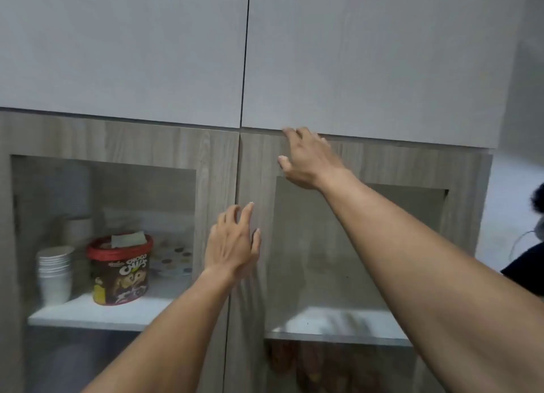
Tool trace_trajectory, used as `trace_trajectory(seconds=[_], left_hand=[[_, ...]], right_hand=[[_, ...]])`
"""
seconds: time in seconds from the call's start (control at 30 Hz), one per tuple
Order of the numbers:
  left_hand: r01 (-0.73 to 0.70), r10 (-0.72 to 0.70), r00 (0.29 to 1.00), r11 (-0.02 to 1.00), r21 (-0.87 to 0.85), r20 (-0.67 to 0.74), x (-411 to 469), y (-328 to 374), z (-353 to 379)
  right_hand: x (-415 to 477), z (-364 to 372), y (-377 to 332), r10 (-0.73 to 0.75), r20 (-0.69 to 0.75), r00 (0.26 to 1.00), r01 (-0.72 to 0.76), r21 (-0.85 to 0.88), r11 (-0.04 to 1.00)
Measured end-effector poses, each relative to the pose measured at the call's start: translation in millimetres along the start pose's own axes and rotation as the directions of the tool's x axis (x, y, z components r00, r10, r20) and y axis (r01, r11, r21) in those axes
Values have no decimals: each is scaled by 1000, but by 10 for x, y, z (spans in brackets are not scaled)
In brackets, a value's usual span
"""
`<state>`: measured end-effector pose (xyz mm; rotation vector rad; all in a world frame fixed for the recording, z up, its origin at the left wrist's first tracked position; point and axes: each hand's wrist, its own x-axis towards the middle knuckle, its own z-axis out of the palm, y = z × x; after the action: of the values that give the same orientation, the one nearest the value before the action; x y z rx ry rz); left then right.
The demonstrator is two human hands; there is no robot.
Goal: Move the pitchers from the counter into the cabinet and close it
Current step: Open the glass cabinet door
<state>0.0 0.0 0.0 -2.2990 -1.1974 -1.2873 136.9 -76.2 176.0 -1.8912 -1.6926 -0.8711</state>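
2 hands (232, 245) (309, 160), fingers spread, press the cabinet doors (353, 163).

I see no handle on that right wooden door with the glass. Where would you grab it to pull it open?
Take the right door by its top edge, from the front and above. It has no knob, but a dark gap runs between it and the grey door above, and the right hand already has its fingers at that gap. The left hand lies spread near the middle seam.
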Motion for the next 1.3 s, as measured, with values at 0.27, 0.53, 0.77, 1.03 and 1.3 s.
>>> trace_trajectory(seconds=[0.27,0.53,0.77,1.03,1.3], left_hand=[[240,-230,970,954,-178,75,-213,-76,346],[343,-325,939,892,-296,109,-255,45,491],[423,-400,906,870,-252,137,-272,189,465],[512,-513,851,764,-391,111,-316,196,381],[536,-440,843,728,-427,309,-602,52,34]], right_hand=[[301,169,-6,-27,74,997,30,-44,999],[350,228,25,-57,-4,998,56,-135,989],[259,337,9,11,95,995,-2,-101,995],[315,103,-83,35,61,998,-32,-51,998],[-1,-238,-177,40,66,997,-32,-111,993]])
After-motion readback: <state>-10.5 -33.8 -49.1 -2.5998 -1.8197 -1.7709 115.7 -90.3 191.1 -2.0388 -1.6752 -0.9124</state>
